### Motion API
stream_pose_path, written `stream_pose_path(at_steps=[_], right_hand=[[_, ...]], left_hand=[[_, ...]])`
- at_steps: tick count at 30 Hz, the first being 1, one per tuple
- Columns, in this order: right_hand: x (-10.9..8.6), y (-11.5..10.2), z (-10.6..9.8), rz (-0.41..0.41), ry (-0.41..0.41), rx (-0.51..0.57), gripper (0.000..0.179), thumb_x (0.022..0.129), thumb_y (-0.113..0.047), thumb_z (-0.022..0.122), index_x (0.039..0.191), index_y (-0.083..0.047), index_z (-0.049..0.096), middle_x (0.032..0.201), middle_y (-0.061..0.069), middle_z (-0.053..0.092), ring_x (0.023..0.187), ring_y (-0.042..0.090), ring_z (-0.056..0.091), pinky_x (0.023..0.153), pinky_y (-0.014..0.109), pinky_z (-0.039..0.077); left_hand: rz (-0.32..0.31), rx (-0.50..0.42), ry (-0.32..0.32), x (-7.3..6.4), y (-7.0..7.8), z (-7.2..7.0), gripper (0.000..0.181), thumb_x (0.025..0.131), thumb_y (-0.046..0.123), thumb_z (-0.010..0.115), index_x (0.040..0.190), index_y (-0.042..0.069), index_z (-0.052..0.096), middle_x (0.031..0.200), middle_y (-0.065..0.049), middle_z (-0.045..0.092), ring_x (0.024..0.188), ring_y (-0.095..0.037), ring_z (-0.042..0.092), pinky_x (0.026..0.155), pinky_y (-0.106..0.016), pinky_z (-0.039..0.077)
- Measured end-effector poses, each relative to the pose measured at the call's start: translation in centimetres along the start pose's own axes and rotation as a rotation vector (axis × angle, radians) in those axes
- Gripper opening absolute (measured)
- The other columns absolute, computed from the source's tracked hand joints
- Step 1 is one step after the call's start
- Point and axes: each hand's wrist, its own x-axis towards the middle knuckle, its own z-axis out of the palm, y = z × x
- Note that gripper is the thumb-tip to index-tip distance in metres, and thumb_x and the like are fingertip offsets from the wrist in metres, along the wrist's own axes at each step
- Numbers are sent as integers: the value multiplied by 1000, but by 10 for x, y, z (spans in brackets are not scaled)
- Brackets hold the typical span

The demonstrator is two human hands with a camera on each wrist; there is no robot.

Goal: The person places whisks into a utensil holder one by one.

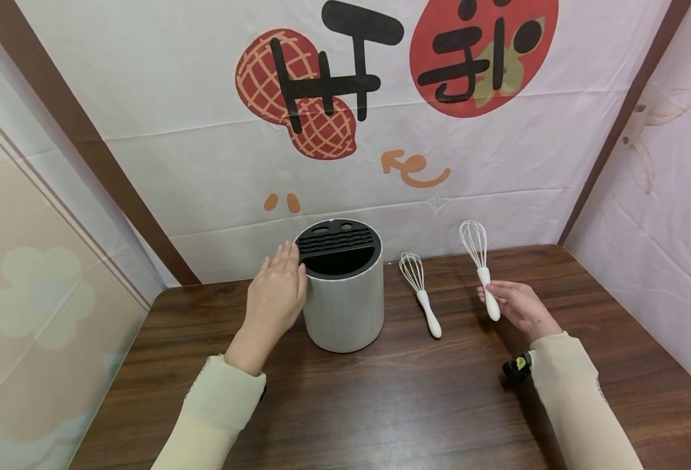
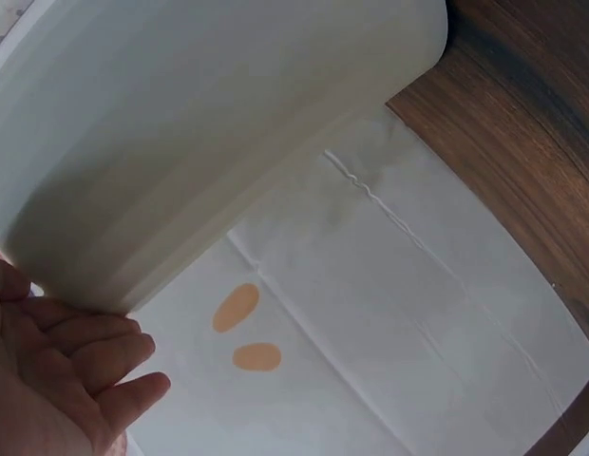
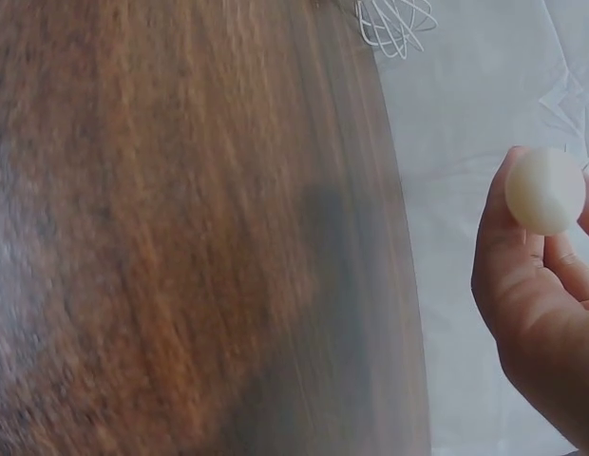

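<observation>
A white whisk (image 1: 483,275) stands raised off the table, wire loops up, its handle pinched between the thumb and fingers of my right hand (image 1: 520,305). The round butt of that handle faces the camera in the right wrist view. A second white whisk (image 1: 429,314) lies on the table between the right hand and a light grey cylindrical utensil holder (image 1: 345,316). Slots, round holes and a wide opening mark the holder's black top (image 1: 338,243). My left hand (image 1: 276,287) touches the holder's left side near the rim, fingers extended; in the left wrist view they meet its wall.
The dark wooden table (image 1: 392,405) ends at a white printed cloth backdrop (image 1: 204,183) just behind the holder. Cloth panels stand at both sides. A black wrist strap with a yellow mark (image 1: 518,367) hangs by the right sleeve.
</observation>
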Motion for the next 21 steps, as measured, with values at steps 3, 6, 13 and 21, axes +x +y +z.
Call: stream_pose_path(at_steps=[3,6,13,21], right_hand=[[1,0,1,-6,4,4,35,96,-1,49,125,16,40,90,4,69,84,11,66,79,26,53],[2,1,3,-2,1,19,31,96,-1,49,123,14,41,89,3,69,84,11,66,79,25,53],[3,3,8,-4,-23,63,52,98,-2,45,137,21,19,90,1,69,86,9,66,80,23,52],[3,-2,15,-32,-45,126,35,97,0,46,127,14,35,93,6,69,89,12,66,83,27,52]], left_hand=[[-2,6,-5,0,0,-1,47,100,20,37,133,-12,45,136,-24,46,128,-33,43,105,-49,33],[-4,9,-5,-1,-1,-1,47,100,21,37,133,-12,46,136,-24,46,128,-33,43,105,-50,32],[-4,0,9,-1,-1,0,47,100,21,37,133,-11,46,136,-23,47,128,-33,44,105,-51,32],[-7,7,9,-1,0,-1,47,100,21,37,133,-10,46,136,-22,47,128,-32,44,105,-52,32]])
